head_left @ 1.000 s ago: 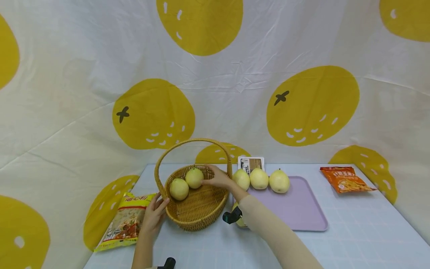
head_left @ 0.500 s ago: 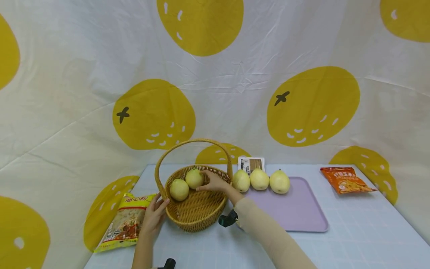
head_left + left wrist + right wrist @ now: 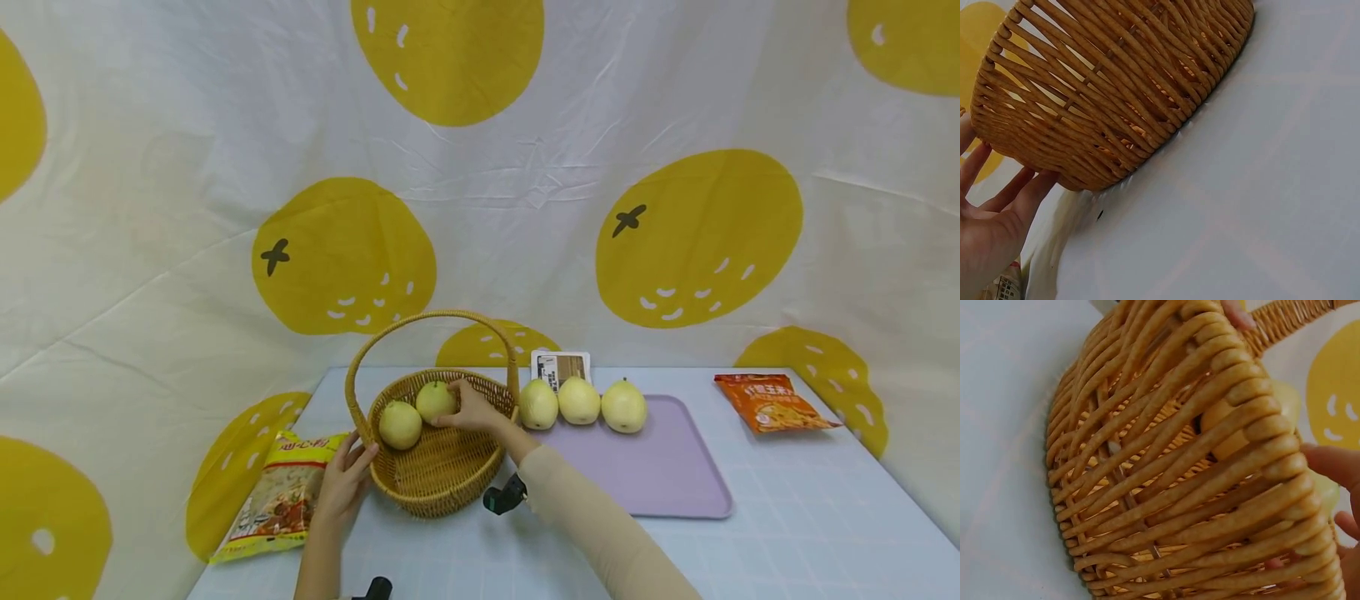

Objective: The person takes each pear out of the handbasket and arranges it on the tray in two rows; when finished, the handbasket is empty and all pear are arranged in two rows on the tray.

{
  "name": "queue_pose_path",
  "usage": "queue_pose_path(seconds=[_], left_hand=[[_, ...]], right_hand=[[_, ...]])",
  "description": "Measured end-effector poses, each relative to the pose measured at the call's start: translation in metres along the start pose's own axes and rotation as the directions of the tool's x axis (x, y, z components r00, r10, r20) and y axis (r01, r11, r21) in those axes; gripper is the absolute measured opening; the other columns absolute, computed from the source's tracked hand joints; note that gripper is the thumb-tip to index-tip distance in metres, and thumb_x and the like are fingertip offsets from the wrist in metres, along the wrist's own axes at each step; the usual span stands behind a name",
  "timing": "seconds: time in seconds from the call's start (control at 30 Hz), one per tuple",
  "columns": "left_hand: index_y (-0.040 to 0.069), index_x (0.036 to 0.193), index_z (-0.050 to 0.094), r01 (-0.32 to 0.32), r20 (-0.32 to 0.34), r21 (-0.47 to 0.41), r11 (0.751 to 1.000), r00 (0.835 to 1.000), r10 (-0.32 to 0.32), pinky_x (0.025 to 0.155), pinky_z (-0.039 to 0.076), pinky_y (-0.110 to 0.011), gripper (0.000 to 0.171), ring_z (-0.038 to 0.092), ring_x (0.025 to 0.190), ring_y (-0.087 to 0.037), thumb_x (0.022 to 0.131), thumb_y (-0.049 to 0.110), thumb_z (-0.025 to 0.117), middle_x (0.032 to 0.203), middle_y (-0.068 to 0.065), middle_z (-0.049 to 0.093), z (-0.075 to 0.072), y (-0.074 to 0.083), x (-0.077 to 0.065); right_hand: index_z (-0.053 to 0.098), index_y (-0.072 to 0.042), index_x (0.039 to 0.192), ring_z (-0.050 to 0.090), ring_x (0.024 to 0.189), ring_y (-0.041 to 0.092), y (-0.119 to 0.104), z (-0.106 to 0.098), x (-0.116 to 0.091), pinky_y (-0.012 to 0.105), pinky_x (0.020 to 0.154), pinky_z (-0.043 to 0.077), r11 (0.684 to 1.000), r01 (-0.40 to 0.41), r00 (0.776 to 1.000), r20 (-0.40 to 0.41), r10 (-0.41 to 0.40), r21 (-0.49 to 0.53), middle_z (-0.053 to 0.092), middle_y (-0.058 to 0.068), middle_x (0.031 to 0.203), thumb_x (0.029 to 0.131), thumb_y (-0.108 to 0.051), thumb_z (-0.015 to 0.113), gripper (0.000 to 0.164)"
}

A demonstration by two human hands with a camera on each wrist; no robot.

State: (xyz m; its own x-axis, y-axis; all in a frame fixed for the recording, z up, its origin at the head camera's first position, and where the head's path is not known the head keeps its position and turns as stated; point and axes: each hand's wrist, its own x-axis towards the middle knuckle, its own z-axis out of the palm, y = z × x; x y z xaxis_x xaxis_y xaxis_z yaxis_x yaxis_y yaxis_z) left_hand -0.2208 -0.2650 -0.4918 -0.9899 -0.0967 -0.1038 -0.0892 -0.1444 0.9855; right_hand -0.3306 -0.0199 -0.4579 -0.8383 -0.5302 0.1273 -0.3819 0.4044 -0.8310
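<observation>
A wicker basket with a tall arched handle stands on the table, holding two pale yellow-green pears. My left hand rests on its left side by the foot of the handle; in the left wrist view, extended fingers touch the weave. Inside the basket my right hand grips the rear pear from its right side, thumb low and fingers behind. The other pear lies beside it, to the left. In the right wrist view the basket wall hides much of both pears.
Several items surround the basket. A purple tray at right bears three pears in a row, the middle one among them. Behind stands a white printed packet. An orange snack bag lies far right, a yellow food bag left.
My right hand has moved a little left and down, its fingers closing round the rear pear, which has shifted slightly. The left hand and the basket have stayed put.
</observation>
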Motion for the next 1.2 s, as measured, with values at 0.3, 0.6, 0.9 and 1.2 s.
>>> queue_pose_path(seconds=[0.3,0.6,0.9,1.2], left_hand=[[0.014,0.153,0.014,-0.003,-0.005,0.016,1.0,1.0,0.003,0.081,0.048,-0.023,0.075,0.055,0.1,-0.003,0.094,0.025,0.06,0.147,-0.022,0.028,0.0,0.001,0.0],[0.014,0.153,0.014,0.007,-0.013,-0.009,1.0,1.0,-0.007,0.081,0.047,-0.022,0.076,0.055,0.102,-0.004,0.093,0.024,0.061,0.146,-0.02,0.029,0.001,0.002,-0.002],[0.015,0.152,0.016,0.006,-0.024,0.054,0.999,1.0,-0.004,0.081,0.048,-0.023,0.075,0.045,0.12,-0.022,0.094,0.028,0.06,0.148,-0.02,0.028,-0.001,0.003,-0.001],[0.015,0.152,0.017,-0.001,-0.014,0.031,1.0,1.0,0.001,0.08,0.048,-0.023,0.074,0.053,0.109,-0.011,0.093,0.026,0.06,0.147,-0.02,0.03,0.0,0.0,0.001]], right_hand=[[0.041,0.003,0.131,0.048,0.114,0.037,-0.015,0.003,-0.004,0.049,0.091,0.043,0.997,-0.045,0.998,-0.042,0.043,-0.055,0.047,0.023,0.124,0.08,-0.019,0.075,0.066],[0.04,0.001,0.136,0.046,0.114,0.04,-0.02,0.007,-0.005,0.052,0.086,0.044,0.987,-0.092,0.992,-0.1,0.079,-0.132,0.044,0.026,0.127,0.076,-0.024,0.079,0.076],[0.043,0.007,0.129,0.055,0.104,0.034,-0.017,0.007,-0.005,0.044,0.083,0.047,0.989,-0.057,0.998,-0.048,0.051,-0.135,0.055,0.023,0.118,0.078,-0.023,0.077,0.068],[0.052,0.004,0.13,0.053,0.108,0.033,-0.019,0.004,-0.008,0.042,0.084,0.047,0.989,-0.019,0.999,-0.041,0.013,-0.148,0.057,0.018,0.122,0.077,-0.027,0.077,0.067]])
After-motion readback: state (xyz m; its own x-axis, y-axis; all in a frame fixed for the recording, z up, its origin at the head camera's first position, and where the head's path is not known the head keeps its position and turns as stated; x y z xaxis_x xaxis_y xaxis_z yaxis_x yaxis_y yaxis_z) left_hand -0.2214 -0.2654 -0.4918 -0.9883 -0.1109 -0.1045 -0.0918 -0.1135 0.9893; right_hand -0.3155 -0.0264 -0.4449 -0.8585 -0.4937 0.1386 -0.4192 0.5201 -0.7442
